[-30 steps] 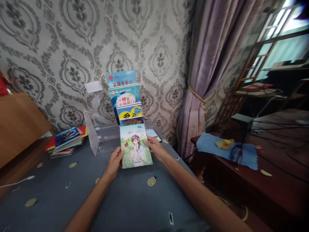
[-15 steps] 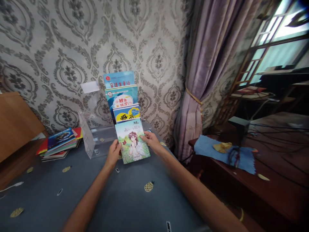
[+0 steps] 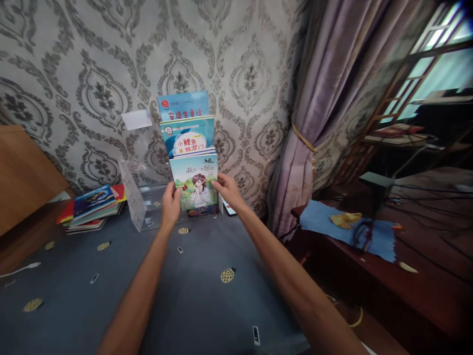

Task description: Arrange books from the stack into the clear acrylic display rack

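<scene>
Between my two hands is a thin book (image 3: 195, 185) with a drawn girl on its green and pale cover. My left hand (image 3: 171, 204) grips its left edge, thumb on the front. On its right edge my right hand (image 3: 226, 189) is closed, thumb on the cover. Behind it, a blue book with a carp title (image 3: 188, 133) and a taller light-blue book (image 3: 184, 104) stand upright in steps. They are in a clear acrylic stand (image 3: 148, 207), whose left part holds no book. A white label (image 3: 136, 120) sticks up from the stand's back.
A pile of books (image 3: 96, 204) lies left of the stand, near a wooden board (image 3: 29, 177). A phone (image 3: 229, 207) lies by my right hand. Further right are a curtain (image 3: 295, 162) and a dark red table (image 3: 343, 256) with a blue cloth (image 3: 318, 222) and cables.
Both hands have moved the girl-cover book up and back against the other books. It now covers most of the yellow-and-blue book behind it. The view has shifted slightly.
</scene>
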`<state>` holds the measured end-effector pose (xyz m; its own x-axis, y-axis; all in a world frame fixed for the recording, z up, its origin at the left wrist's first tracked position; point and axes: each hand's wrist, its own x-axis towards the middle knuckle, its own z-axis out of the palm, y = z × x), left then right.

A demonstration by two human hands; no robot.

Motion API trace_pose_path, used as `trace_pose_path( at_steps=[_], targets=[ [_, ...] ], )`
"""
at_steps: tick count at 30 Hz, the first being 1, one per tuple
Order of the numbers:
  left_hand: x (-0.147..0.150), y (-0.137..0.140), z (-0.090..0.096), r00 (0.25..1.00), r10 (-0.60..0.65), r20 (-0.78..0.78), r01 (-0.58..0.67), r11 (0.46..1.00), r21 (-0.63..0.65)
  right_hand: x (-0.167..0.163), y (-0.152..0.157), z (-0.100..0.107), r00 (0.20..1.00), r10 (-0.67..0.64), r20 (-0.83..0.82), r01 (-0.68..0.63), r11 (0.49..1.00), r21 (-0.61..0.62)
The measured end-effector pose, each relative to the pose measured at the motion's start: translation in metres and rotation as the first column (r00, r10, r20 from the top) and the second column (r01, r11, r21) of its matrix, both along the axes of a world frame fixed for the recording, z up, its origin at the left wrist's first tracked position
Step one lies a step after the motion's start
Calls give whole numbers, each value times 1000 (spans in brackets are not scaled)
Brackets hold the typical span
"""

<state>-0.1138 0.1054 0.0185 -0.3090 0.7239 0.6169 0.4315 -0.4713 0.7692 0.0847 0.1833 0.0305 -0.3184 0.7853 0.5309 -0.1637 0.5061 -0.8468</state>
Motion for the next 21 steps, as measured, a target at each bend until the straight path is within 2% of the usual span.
trace_pose_path(
  at_steps=[6, 11, 16, 21],
  targets=[
    [-2, -3, -2, 997, 52, -64, -50, 998, 30, 1, -1, -6, 999, -32, 5, 31, 995, 94],
    [-2, -3, -9, 988, 104, -118, -107, 994, -19, 7, 1, -6, 958, -190, 216, 148, 969, 196],
    [-3, -2, -16, 963, 159, -216, -173, 984, -49, 15, 0, 1, 821, -362, 442, 222, 915, 336],
    [-2, -1, -21, 927, 182, -328, -219, 972, -79, 21, -1, 7, 643, -450, 620, 205, 881, 427]
  ],
)
